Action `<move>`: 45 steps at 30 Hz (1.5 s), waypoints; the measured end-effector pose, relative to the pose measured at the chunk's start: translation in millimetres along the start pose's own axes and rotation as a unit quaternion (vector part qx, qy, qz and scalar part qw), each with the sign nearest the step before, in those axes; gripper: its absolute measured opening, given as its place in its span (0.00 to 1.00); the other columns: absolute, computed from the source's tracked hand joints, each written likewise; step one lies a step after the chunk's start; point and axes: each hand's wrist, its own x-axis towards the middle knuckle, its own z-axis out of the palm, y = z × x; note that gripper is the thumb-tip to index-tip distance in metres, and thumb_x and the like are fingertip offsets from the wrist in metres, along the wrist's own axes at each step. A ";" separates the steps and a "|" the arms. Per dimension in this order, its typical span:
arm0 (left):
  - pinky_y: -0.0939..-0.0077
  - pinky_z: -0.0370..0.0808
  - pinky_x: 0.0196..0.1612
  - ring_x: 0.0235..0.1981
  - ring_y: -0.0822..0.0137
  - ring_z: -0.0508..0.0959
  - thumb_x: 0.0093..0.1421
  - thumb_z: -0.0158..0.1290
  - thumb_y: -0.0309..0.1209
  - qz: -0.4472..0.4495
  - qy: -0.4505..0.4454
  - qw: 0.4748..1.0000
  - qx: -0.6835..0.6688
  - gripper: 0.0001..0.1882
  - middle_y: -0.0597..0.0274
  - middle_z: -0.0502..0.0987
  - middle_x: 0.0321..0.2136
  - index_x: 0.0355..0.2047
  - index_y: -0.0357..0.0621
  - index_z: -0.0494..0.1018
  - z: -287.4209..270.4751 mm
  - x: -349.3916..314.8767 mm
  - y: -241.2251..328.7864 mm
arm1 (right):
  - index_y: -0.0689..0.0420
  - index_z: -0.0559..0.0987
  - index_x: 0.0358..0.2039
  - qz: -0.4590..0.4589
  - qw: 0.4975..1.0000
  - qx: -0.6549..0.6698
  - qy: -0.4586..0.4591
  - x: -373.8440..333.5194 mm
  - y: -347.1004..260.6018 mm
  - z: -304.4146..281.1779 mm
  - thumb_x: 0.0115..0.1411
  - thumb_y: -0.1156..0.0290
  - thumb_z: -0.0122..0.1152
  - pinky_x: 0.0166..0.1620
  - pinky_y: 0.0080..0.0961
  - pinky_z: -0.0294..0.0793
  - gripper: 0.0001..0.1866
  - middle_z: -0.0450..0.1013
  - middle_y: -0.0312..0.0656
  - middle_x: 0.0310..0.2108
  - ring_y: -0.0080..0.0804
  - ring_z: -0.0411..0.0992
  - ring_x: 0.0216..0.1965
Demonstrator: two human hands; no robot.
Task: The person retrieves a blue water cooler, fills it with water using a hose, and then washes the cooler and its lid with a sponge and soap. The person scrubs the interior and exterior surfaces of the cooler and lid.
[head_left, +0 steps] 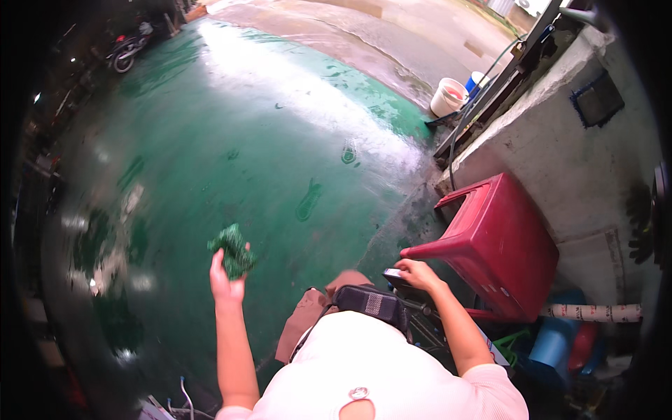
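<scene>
Out over the floor at left, my left hand (227,285) is closed around a crumpled, dark green, textured piece (236,253) like a cloth or scouring pad; its exact kind is unclear. Close to my right side, my right hand (418,274) has its fingers bent over the top of a dark boxlike thing (394,278) with a pale edge. Its lower part runs into the dark clutter beside me. A black pouch (371,301) sits at my waist. Just right of my right hand, a red plastic stool (514,245) lies on its side.
The green floor (294,175) shows wet shine and footprints. A white bucket (448,98) and a blue container (477,82) stand by the wall (546,147) at far right. Beyond the stool lie a blue cylinder (555,343) and a printed roll (595,313). A motorcycle (126,52) stands far left.
</scene>
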 end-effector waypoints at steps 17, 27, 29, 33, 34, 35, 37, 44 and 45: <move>0.57 0.74 0.40 0.42 0.54 0.74 0.59 0.40 0.36 -0.134 0.030 0.988 0.065 0.18 0.54 0.73 0.41 0.47 0.42 0.67 281.9 448.6 -46.9 | 0.55 0.73 0.43 -0.029 0.996 -0.015 0.081 448.1 -90.7 -335.5 0.53 0.67 0.55 0.44 0.36 0.69 0.16 0.74 0.46 0.37 0.44 0.71 0.42; 0.54 0.70 0.45 0.47 0.53 0.71 0.61 0.35 0.35 -0.157 -0.019 0.980 0.119 0.19 0.56 0.70 0.45 0.49 0.41 0.64 535.4 785.8 -93.0 | 0.59 0.75 0.29 0.272 0.853 0.335 0.294 619.1 110.3 -347.4 0.53 0.74 0.49 0.15 0.25 0.63 0.07 0.70 0.40 0.17 0.25 0.66 0.14; 0.54 0.71 0.45 0.46 0.53 0.72 0.62 0.37 0.35 -0.177 -0.098 0.966 0.163 0.18 0.54 0.71 0.45 0.48 0.40 0.64 631.0 828.2 -115.3 | 0.56 0.73 0.14 0.410 0.798 0.398 0.191 584.5 99.9 -348.0 0.50 0.70 0.48 0.11 0.25 0.58 0.11 0.66 0.39 0.10 0.28 0.64 0.09; 0.56 0.73 0.44 0.44 0.53 0.73 0.62 0.38 0.35 -0.206 -0.178 0.937 0.220 0.18 0.53 0.71 0.43 0.48 0.38 0.64 791.7 891.8 -159.3 | 0.55 0.76 0.28 0.593 0.660 0.449 0.106 557.7 101.0 -349.0 0.52 0.67 0.49 0.22 0.34 0.69 0.08 0.74 0.39 0.25 0.31 0.72 0.22; 0.57 0.74 0.43 0.44 0.53 0.73 0.62 0.38 0.35 -0.201 -0.196 0.931 0.233 0.18 0.53 0.72 0.42 0.48 0.38 0.64 821.6 904.4 -169.3 | 0.55 0.76 0.28 0.605 0.634 0.469 0.109 568.8 103.1 -354.1 0.52 0.67 0.48 0.22 0.35 0.69 0.08 0.74 0.40 0.26 0.31 0.73 0.22; 0.57 0.74 0.43 0.44 0.53 0.74 0.62 0.38 0.35 -0.205 -0.198 0.929 0.236 0.18 0.54 0.72 0.42 0.48 0.38 0.64 843.7 917.6 -182.6 | 0.55 0.76 0.28 0.616 0.611 0.485 0.111 580.5 113.0 -363.3 0.52 0.67 0.48 0.21 0.35 0.69 0.09 0.74 0.41 0.26 0.32 0.73 0.22; 0.57 0.74 0.42 0.43 0.53 0.74 0.62 0.38 0.35 -0.213 -0.206 0.925 0.238 0.18 0.54 0.73 0.42 0.48 0.38 0.64 873.5 943.6 -206.0 | 0.56 0.76 0.28 0.593 0.656 0.464 0.059 611.1 167.1 -389.1 0.53 0.68 0.48 0.20 0.35 0.69 0.09 0.74 0.42 0.25 0.33 0.74 0.22; 0.54 0.72 0.43 0.45 0.52 0.72 0.61 0.39 0.35 -0.244 -0.094 0.937 0.231 0.19 0.55 0.71 0.44 0.50 0.43 0.64 895.9 1035.1 -243.9 | 0.59 0.75 0.38 0.216 0.839 0.359 0.348 859.2 204.3 -698.2 0.54 0.70 0.53 0.31 0.22 0.70 0.12 0.74 0.39 0.26 0.23 0.72 0.25; 0.54 0.72 0.43 0.45 0.53 0.72 0.61 0.39 0.35 -0.239 -0.094 0.937 0.237 0.19 0.55 0.71 0.44 0.50 0.43 0.64 912.1 1065.1 -251.4 | 0.59 0.74 0.40 0.199 0.830 0.384 0.352 890.6 172.6 -760.0 0.54 0.72 0.52 0.32 0.21 0.70 0.13 0.74 0.38 0.26 0.23 0.72 0.26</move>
